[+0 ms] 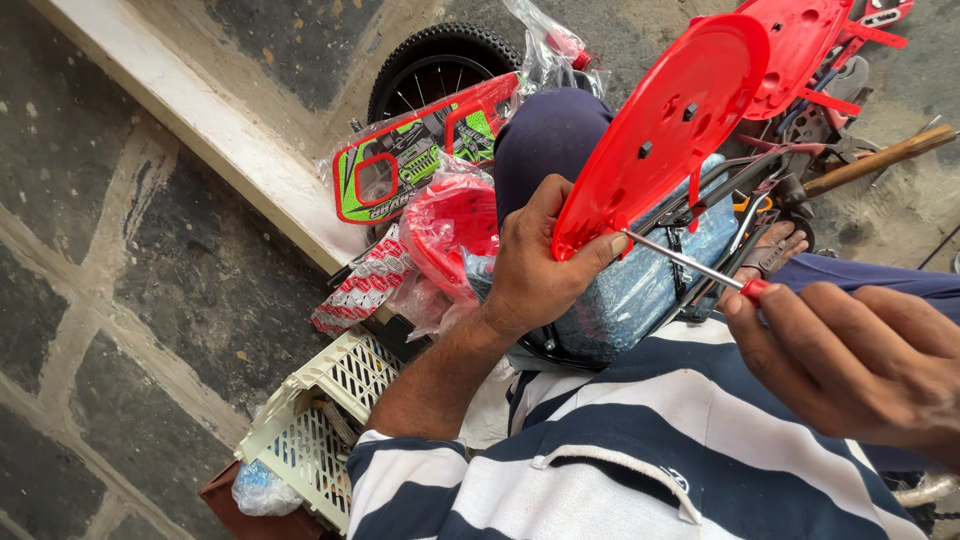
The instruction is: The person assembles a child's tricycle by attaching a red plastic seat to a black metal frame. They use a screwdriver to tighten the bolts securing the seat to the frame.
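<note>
- Broadly, the work looks mid-way: a wrapped small bicycle frame (640,290), bundled in clear bubble film, lies across the person's lap just beyond both hands, and most of it is under wrapping, so I judge the greater part of the assembly is not yet done.
- Beyond the left hand, a black spoked wheel with a knobbly tyre (432,62) stands loose against the stone kerb, not fitted to anything that I can see.
- Near that wheel, a red and green printed plastic panel in a clear bag (410,155) lies unopened, another part waiting.
- Below the left forearm sits a cream plastic lattice crate (320,420) with small items inside, too dim to name.
- Above the right hand, a second red plastic disc (800,40) lies apart among other red parts, untouched.
- The round red plastic disc with small slots (665,125) is the piece in hand; the left hand (535,265) grips its lower rim, thumb pressed on the edge.
- The right hand (860,365) is closed round the red-handled screwdriver (700,268), whose steel tip meets the disc's lower edge beside the left thumb; whether a screw is seated there I cannot tell.
</note>
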